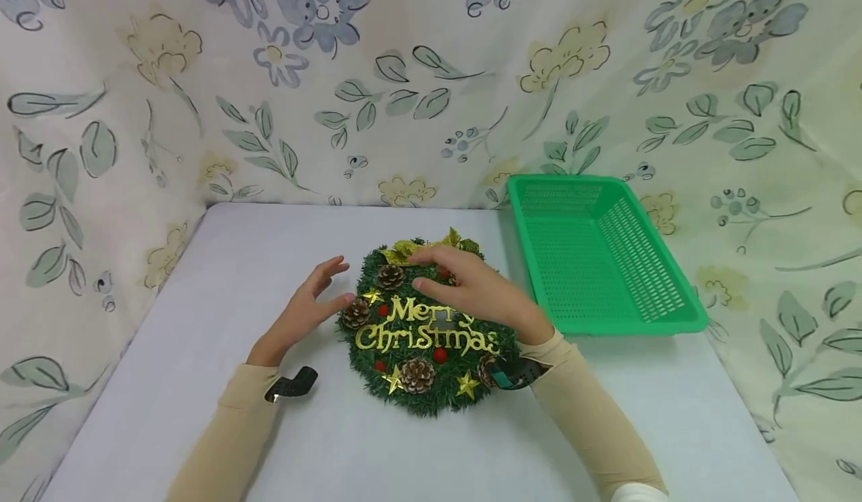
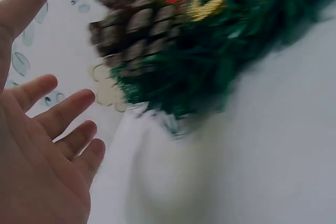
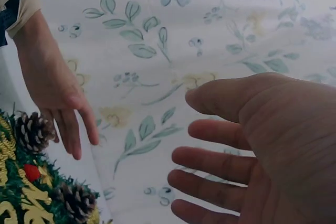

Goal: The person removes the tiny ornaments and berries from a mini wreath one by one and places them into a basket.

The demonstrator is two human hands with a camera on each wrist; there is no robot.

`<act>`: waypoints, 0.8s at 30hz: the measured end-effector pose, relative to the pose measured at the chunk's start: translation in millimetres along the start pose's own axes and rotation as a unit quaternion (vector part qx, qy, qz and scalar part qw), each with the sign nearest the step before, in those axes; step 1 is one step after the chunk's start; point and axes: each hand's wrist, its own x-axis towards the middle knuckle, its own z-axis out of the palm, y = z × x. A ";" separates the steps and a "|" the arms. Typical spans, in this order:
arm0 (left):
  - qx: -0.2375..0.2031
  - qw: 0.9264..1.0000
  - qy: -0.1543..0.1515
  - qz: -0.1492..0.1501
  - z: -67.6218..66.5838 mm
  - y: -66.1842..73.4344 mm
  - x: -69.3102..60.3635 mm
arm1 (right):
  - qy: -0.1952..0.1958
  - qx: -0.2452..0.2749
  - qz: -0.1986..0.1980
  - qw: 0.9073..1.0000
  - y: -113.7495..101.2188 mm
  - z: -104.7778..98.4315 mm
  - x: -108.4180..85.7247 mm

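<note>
A green Christmas wreath lies on the white table, with gold "Merry Christmas" lettering, pinecones, gold stars and red balls. My left hand is held at the wreath's left edge, fingers spread and loosely bent, holding nothing. In the left wrist view that hand is apart from a pinecone on the rim. Above the wreath's upper right part is my right hand, its thumb and fingers extended and holding nothing; it hides part of the lettering. The right wrist view shows its fingers apart.
A green plastic basket with perforated walls stands at the table's back right, beside the wreath. Floral cloth hangs behind and along both sides of the white table. Each wrist wears a dark camera mount.
</note>
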 end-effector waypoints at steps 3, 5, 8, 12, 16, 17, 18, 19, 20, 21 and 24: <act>-0.037 0.999 0.009 0.013 10.2 -9.2 -3.0 | -0.024 0.002 0.003 1.000 2.5 6.8 -4.5; -0.058 0.998 0.013 0.026 15.3 -13.9 -4.1 | -0.038 0.001 -0.002 0.999 4.3 10.4 -8.3; -0.078 0.996 0.016 0.039 20.4 -19.5 -6.4 | -0.061 -0.001 0.000 0.998 6.6 16.0 -15.0; -0.075 0.997 0.009 0.032 25.6 -23.1 -12.3 | -0.084 -0.011 0.018 0.996 8.2 23.9 -25.4; -0.071 0.997 0.004 0.021 29.5 -23.4 -16.8 | -0.101 -0.028 0.025 0.994 7.4 29.6 -33.5; -0.071 0.997 0.004 0.019 30.2 -23.3 -17.2 | -0.105 -0.030 0.024 0.994 7.2 30.4 -35.3; -0.072 0.997 0.002 0.017 30.6 -22.9 -17.7 | -0.109 -0.034 0.024 0.993 6.8 30.7 -37.5; -0.071 0.997 0.000 0.016 30.9 -22.6 -17.9 | -0.111 -0.040 0.023 0.993 6.8 30.9 -39.5; -0.070 0.997 -0.002 0.015 31.1 -22.2 -17.8 | -0.112 -0.044 0.022 0.992 6.6 30.7 -41.6; -0.070 0.997 -0.004 0.015 31.2 -21.7 -17.6 | -0.113 -0.045 0.023 0.992 6.7 30.2 -43.5; -0.066 0.998 -0.006 0.017 30.8 -20.5 -16.4 | -0.107 -0.046 0.026 0.993 7.8 27.7 -48.4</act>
